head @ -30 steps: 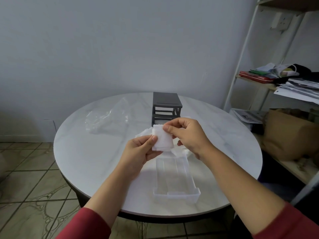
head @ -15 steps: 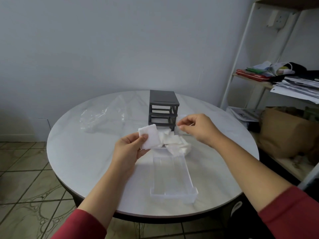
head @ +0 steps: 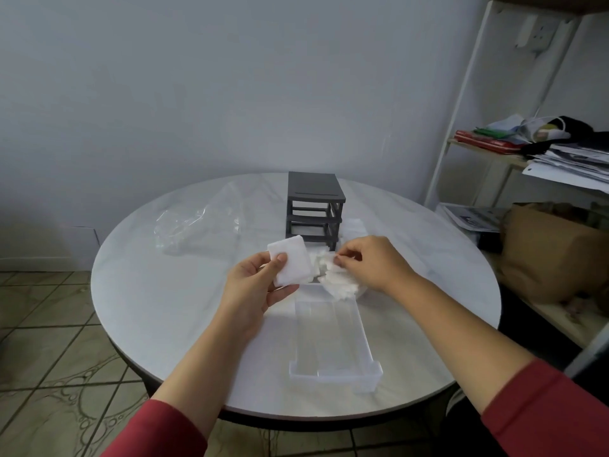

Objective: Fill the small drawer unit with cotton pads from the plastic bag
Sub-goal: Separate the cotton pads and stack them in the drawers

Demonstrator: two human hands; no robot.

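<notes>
A dark grey drawer unit (head: 314, 206) stands at the middle back of the round marble table (head: 158, 291), its slots without drawers. A clear plastic drawer (head: 333, 344) lies pulled out in front of it, nothing inside. Between them sits a loose heap of white cotton pads (head: 339, 282). My left hand (head: 253, 288) holds a small stack of cotton pads (head: 291, 260) between thumb and fingers. My right hand (head: 365, 262) pinches a pad at the top of the heap. The crumpled clear plastic bag (head: 194, 225) lies to the left of the unit.
A white shelf rack (head: 461, 120) stands at the right with papers, folders and cables on it. A brown paper bag (head: 547, 245) sits on its lower shelf. More white material (head: 356, 225) lies just right of the unit. Tiled floor shows at the left.
My right hand let go of the stack, swung out to the right, then came back down onto the heap and pinched a pad. My left hand kept holding the stack.
</notes>
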